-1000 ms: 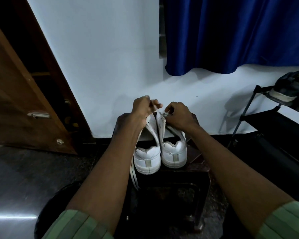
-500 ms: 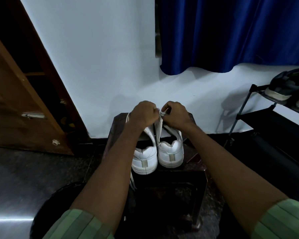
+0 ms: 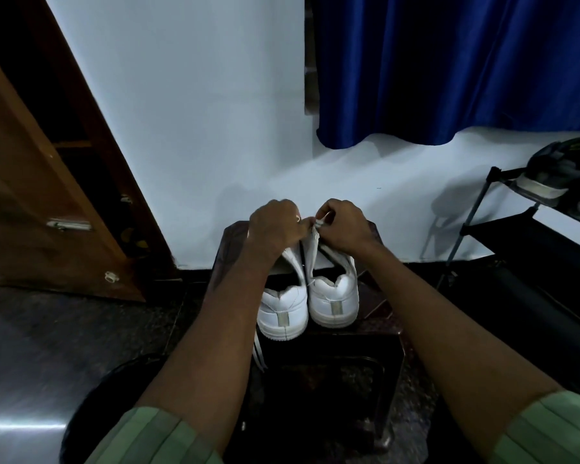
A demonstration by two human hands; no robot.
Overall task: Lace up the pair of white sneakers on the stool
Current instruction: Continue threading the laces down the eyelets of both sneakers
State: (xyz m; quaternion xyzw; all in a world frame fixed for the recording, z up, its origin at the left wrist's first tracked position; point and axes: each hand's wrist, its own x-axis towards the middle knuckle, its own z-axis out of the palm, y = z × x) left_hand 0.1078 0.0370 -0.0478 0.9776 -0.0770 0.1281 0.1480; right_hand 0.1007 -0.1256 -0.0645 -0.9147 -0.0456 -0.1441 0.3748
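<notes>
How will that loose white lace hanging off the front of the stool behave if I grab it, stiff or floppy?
Probably floppy: the lace hangs limp over the stool edge beside the left sneaker. It looks flat and thin, so likely very light. Its upper end runs behind the forearm, so I cannot tell whether a pull would tug the sneaker.

White sneakers (image 3: 310,296) — blue curtain (image 3: 449,68)

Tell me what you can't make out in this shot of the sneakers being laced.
Head view only:
- Eyelets and fronts of the white sneakers: hidden behind the left hand and right hand.
- Lace between the fingertips: too small to trace.
- Stool: dark, legs unclear.
- Dark shoe on the rack: cut off at right edge.
</notes>
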